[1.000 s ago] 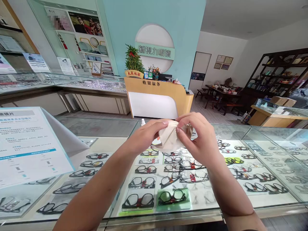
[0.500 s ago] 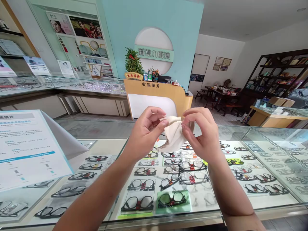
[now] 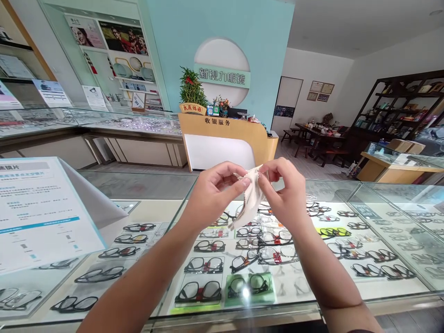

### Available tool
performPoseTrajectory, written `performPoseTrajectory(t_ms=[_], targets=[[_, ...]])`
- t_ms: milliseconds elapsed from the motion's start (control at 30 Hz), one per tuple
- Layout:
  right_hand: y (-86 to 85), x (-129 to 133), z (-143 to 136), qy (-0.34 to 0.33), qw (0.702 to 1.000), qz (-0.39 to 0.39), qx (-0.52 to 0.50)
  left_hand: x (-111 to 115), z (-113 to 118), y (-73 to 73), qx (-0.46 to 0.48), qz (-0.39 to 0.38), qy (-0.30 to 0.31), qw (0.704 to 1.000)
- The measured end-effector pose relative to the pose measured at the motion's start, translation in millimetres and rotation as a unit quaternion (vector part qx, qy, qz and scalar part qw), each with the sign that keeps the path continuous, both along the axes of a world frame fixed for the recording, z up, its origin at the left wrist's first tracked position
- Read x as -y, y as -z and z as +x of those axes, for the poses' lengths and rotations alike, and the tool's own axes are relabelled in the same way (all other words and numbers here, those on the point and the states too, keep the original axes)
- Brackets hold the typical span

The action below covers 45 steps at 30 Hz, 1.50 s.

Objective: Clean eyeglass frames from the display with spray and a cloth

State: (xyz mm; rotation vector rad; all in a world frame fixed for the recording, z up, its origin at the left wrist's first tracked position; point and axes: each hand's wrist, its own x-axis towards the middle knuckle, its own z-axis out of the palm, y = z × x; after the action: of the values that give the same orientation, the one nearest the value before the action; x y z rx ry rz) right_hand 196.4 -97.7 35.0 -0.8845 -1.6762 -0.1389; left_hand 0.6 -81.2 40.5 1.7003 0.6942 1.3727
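A cream cleaning cloth (image 3: 254, 194) with zigzag edges hangs in folds between my hands, above the glass display case. My left hand (image 3: 217, 192) is closed on its left side, thumb and fingers pinching the fabric. On the other side, my right hand (image 3: 286, 187) pinches the cloth's upper right edge between thumb and fingers. Whether anything lies inside the folds I cannot tell. Beneath the glass, rows of eyeglasses (image 3: 204, 266) lie below my hands, and one pair rests on a green card (image 3: 250, 296).
The glass display case (image 3: 166, 319) spans the foreground. A folded white and blue sign (image 3: 45, 212) stands on it at the left. Across the aisle is a wooden service counter (image 3: 225, 127) with a potted plant (image 3: 192, 88). Another glass case (image 3: 138, 122) lines the back left.
My hands have drawn closer together, the right one moving left. The cloth, spread wider before, is now bunched narrower and hangs down. A bright reflection has appeared on the glass.
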Motion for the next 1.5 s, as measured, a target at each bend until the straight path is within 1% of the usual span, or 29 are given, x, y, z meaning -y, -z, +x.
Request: performPoseTrajectory(t_ms=[67,100,167,233,267,333,367,500,600,700,767,1000,1100,1167,1233,1300,1400,1433,1500], targets=[[3.4,-3,-4,-0.064,0.992,-0.089,-0.062,-8,0,1.4,0.020,-0.024,-0.019,0.999],[4.6,-5,-5,-0.098,0.982,-0.131,-0.093,-12,-1,2.0,0.032,-0.033,-0.025,0.999],[6.1,-7,-8,-0.175,0.953,-0.200,-0.143,-18,-1,2.5,0.059,-0.044,-0.027,0.997],[6.7,-7,-11,-0.253,0.917,-0.252,-0.180,-21,-1,2.2,0.079,-0.043,-0.025,0.996],[6.9,-7,-12,-0.280,0.901,-0.270,-0.194,-21,0,1.8,0.082,-0.040,-0.027,0.995],[7.2,-6,-16,-0.304,0.882,-0.293,-0.208,-20,0,0.9,0.077,-0.032,-0.038,0.996],[7.3,-6,-18,-0.303,0.880,-0.297,-0.211,-19,1,0.6,0.071,-0.027,-0.043,0.996],[7.3,-7,-22,-0.271,0.895,-0.287,-0.209,-17,1,0.6,0.042,-0.015,-0.050,0.998],[6.5,-8,-22,-0.251,0.900,-0.290,-0.209,-17,0,0.9,0.031,-0.014,-0.050,0.998],[5.4,-9,-21,-0.242,0.902,-0.292,-0.209,-19,-1,0.5,0.025,-0.017,-0.054,0.998],[4.6,-10,-19,-0.249,0.898,-0.297,-0.210,-22,-2,0.5,0.024,-0.023,-0.049,0.998],[1.1,-18,-8,-0.303,0.860,-0.339,-0.233,-38,-10,1.5,0.069,-0.068,0.028,0.995],[-0.8,-22,-1,-0.309,0.833,-0.356,-0.289,-42,-15,-1.6,0.077,-0.105,0.055,0.990],[-2.7,-25,5,-0.303,0.817,-0.350,-0.343,-46,-19,-3.8,0.090,-0.134,0.063,0.985],[-5.3,-28,12,-0.289,0.810,-0.335,-0.384,-51,-22,-4.1,0.109,-0.163,0.065,0.979],[-8.2,-30,20,-0.278,0.812,-0.322,-0.398,-58,-24,-1.9,0.127,-0.185,0.067,0.972],[-13.3,-30,34,-0.283,0.821,-0.313,-0.386,-71,-26,5.5,0.128,-0.203,0.086,0.967],[-15.2,-29,38,-0.287,0.826,-0.308,-0.375,-75,-27,8.5,0.111,-0.207,0.101,0.967],[-19.4,-27,47,-0.288,0.842,-0.295,-0.348,-83,-31,14.6,0.042,-0.200,0.141,0.969]])
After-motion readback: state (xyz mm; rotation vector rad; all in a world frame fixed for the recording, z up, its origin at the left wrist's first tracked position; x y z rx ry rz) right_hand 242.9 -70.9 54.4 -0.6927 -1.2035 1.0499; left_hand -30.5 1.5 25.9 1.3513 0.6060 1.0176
